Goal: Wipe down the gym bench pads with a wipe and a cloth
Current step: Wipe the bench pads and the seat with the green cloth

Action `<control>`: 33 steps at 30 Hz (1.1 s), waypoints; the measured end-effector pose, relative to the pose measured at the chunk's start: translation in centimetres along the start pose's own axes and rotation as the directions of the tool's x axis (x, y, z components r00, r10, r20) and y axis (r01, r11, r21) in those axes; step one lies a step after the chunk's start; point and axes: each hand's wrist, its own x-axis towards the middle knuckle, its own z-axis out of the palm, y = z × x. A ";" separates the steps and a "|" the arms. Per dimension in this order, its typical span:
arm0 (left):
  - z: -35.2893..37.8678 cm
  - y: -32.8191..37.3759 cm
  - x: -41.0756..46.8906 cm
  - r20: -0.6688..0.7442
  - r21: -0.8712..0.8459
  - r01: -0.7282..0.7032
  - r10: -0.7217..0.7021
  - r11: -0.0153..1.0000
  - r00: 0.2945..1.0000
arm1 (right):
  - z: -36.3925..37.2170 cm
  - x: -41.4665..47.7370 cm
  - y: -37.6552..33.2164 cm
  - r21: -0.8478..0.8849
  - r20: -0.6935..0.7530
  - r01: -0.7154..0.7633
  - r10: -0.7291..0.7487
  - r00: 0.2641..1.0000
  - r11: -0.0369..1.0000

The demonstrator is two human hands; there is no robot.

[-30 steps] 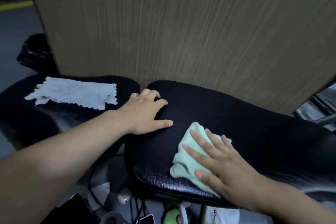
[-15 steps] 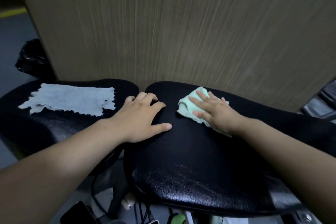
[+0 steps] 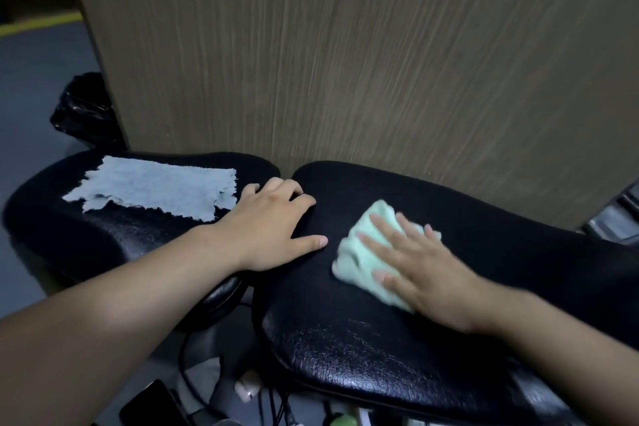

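Cloth: pale mint-green soft terry cloth (image 3: pixel 351 261), bunched fairly flat on top of the glossy black grained-vinyl bench pad on the right (image 3: pixel 380 373), toward that pad's 10 o'clock end, near the gap between the two pads.
Right hand: the right hand (image 3: pixel 432 273) lies palm-down on the cloth, fingers straight and spread, pointing to about 10 o'clock. It presses and does not curl round anything. Its outline is blurred.
Left hand: the left hand (image 3: pixel 273 225) rests spread flat on the same pad's end, at 9 o'clock from the cloth. Its thumb tip is just beside the cloth but apart from it, and it holds nothing.
Wipe: thin grey-white wipe with ragged edges (image 3: pixel 155 190), spread flat on the second black vinyl pad (image 3: pixel 114 242), at 9 o'clock from the left hand. Whether its near corner touches the fingers I cannot tell.
Cloth handling: I'd judge it light, limp and grippy enough to travel under a flat palm. Its loose edges at 7 o'clock may fold under.
Best hold: palm over the middle, fingers fanned to pin the corners.
Wipe handling: looks flimsy and apt to tear, so lift it by a whole edge.
Pad surface: seems firm and slightly slick, so braced it should not shift.
Surroundings: brown wood-grain panel (image 3: pixel 345 62) at 12 o'clock, crumpled black plastic bag (image 3: pixel 83 111) at 10 o'clock.
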 end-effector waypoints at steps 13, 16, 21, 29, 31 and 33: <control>-0.6 -2.1 -0.3 -0.088 -0.007 0.009 -0.009 1.000 0.996 | 0.1 0.7 -3.0 0.022 -0.032 0.027 -0.026 0.999 0.999; -0.7 -2.6 -0.3 -0.101 -0.006 0.017 -0.017 1.000 0.995 | -1.2 6.8 0.0 0.096 -0.053 -0.104 0.109 0.993 0.990; -0.9 -3.8 -0.7 -0.118 0.006 0.035 -0.034 0.999 0.992 | -2.5 13.8 3.9 0.127 -0.109 -0.262 0.276 0.955 0.957; -1.0 -5.1 -1.5 -0.118 0.022 0.041 -0.038 0.999 0.992 | -1.9 9.1 0.4 0.099 -0.055 -0.141 0.147 0.988 0.985; -1.0 -5.3 -1.7 -0.111 0.033 0.037 -0.033 0.999 0.993 | -1.2 5.5 -2.3 0.044 -0.022 -0.031 0.032 0.999 0.999; -1.0 -5.4 -1.8 -0.093 0.036 0.038 -0.035 0.999 0.995 | -0.4 1.9 -4.5 0.000 0.012 0.055 -0.055 0.998 0.998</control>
